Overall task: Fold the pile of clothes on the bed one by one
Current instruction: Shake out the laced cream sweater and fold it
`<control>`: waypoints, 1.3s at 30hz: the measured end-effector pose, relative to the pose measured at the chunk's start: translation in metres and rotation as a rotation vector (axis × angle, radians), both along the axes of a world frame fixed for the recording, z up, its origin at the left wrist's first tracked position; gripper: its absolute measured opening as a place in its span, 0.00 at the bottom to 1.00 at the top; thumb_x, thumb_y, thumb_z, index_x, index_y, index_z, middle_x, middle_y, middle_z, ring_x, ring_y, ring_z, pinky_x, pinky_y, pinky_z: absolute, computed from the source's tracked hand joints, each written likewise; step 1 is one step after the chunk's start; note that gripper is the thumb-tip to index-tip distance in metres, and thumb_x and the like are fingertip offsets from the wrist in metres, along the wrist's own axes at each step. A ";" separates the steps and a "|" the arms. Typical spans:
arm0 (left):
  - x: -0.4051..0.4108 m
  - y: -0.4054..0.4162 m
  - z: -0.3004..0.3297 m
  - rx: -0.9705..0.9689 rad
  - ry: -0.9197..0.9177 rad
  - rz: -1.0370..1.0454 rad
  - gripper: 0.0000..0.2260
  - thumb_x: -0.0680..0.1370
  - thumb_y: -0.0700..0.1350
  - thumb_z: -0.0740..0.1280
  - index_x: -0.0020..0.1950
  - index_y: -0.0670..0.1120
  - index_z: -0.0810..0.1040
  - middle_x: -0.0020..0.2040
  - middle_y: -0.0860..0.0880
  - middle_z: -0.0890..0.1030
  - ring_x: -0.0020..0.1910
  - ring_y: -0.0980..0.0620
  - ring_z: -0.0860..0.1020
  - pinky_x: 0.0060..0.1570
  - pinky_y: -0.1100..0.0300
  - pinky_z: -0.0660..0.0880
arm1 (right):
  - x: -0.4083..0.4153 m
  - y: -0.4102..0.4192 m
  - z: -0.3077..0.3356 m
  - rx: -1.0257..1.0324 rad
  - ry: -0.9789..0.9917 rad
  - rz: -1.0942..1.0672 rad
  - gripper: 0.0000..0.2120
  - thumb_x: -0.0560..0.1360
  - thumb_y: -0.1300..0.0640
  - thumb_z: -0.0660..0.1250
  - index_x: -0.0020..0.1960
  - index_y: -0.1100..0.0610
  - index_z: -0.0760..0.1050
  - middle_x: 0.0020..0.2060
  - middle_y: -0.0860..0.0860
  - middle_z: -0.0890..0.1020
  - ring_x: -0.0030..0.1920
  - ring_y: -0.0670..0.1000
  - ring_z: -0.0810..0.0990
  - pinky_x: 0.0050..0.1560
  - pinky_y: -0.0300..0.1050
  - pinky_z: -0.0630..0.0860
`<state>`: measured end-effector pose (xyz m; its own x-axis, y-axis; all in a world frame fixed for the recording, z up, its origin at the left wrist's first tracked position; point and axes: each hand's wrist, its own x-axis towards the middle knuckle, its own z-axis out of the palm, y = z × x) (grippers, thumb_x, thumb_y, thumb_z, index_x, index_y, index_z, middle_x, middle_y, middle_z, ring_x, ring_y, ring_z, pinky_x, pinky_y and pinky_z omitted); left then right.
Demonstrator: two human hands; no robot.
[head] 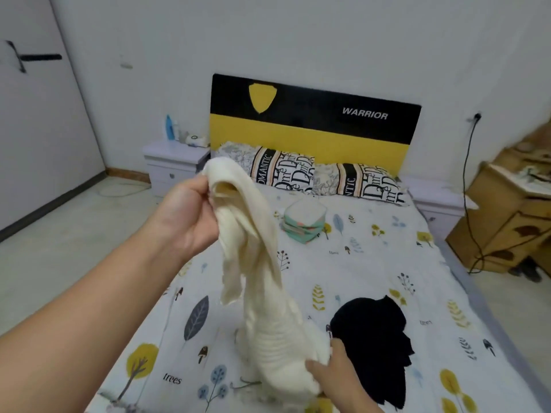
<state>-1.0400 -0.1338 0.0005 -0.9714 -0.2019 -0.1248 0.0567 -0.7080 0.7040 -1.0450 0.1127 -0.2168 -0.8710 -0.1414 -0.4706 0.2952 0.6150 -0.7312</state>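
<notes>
left hand (190, 213) grips cream garment (259, 263) top, raised | right hand (334, 374) grips its lower end | black garment (375, 347) beside (on bed (372, 263))

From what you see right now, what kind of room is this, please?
Most likely a home bedroom. A bed with a printed sheet stands against a black and yellow headboard, two pillows lie at its head, and a white nightstand stands beside it.
</notes>
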 end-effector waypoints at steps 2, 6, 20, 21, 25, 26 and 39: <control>0.008 0.010 0.036 -0.018 0.079 -0.020 0.10 0.81 0.38 0.52 0.49 0.40 0.73 0.40 0.43 0.80 0.41 0.48 0.81 0.42 0.46 0.79 | 0.010 0.007 0.024 -0.035 0.036 -0.020 0.38 0.72 0.62 0.66 0.75 0.53 0.50 0.65 0.51 0.70 0.59 0.52 0.75 0.53 0.40 0.73; 0.026 0.025 0.094 -0.099 0.233 -0.022 0.10 0.80 0.36 0.53 0.46 0.40 0.73 0.35 0.44 0.81 0.36 0.50 0.82 0.43 0.51 0.81 | 0.027 0.012 0.077 0.017 0.237 0.063 0.11 0.70 0.69 0.58 0.38 0.54 0.72 0.35 0.48 0.73 0.36 0.48 0.71 0.36 0.41 0.67; 0.091 0.012 0.059 -1.237 -0.015 0.170 0.11 0.77 0.36 0.58 0.58 0.45 0.71 0.52 0.43 0.76 0.51 0.44 0.75 0.47 0.53 0.73 | 0.072 0.022 0.290 -0.462 0.537 -0.138 0.15 0.74 0.70 0.57 0.32 0.59 0.74 0.25 0.51 0.74 0.28 0.48 0.71 0.32 0.42 0.68; 0.095 0.014 0.048 -1.335 -0.035 0.135 0.08 0.78 0.37 0.58 0.54 0.45 0.71 0.50 0.43 0.76 0.50 0.45 0.75 0.48 0.52 0.73 | 0.076 0.021 0.301 -0.504 0.535 -0.131 0.15 0.75 0.71 0.57 0.34 0.60 0.75 0.26 0.52 0.74 0.27 0.48 0.71 0.31 0.40 0.69; 0.125 0.046 0.029 -1.450 -0.112 -0.065 0.14 0.79 0.54 0.59 0.59 0.48 0.67 0.51 0.52 0.74 0.47 0.57 0.73 0.45 0.61 0.70 | 0.084 0.017 0.328 -0.643 0.527 -0.150 0.11 0.76 0.70 0.58 0.41 0.63 0.77 0.30 0.53 0.77 0.27 0.45 0.75 0.27 0.35 0.72; 0.132 0.055 0.026 -1.401 -0.111 -0.133 0.22 0.77 0.62 0.58 0.64 0.49 0.66 0.57 0.54 0.73 0.54 0.56 0.73 0.52 0.60 0.70 | 0.085 0.016 0.332 -0.664 0.528 -0.156 0.11 0.76 0.70 0.58 0.41 0.63 0.77 0.32 0.54 0.77 0.29 0.46 0.75 0.29 0.36 0.73; 0.130 0.076 0.044 -1.199 -0.042 -0.057 0.08 0.79 0.42 0.60 0.43 0.51 0.76 0.38 0.48 0.77 0.36 0.51 0.77 0.35 0.60 0.70 | 0.087 0.027 0.303 -0.562 0.394 -0.259 0.12 0.74 0.73 0.55 0.35 0.64 0.71 0.33 0.57 0.74 0.35 0.53 0.72 0.35 0.43 0.71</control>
<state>-0.9097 -0.0577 0.0441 -0.9824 -0.1684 0.0812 0.0075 0.3982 0.9173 -0.9585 0.1396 0.0864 -0.9989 -0.0355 -0.0321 0.0299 0.0616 -0.9977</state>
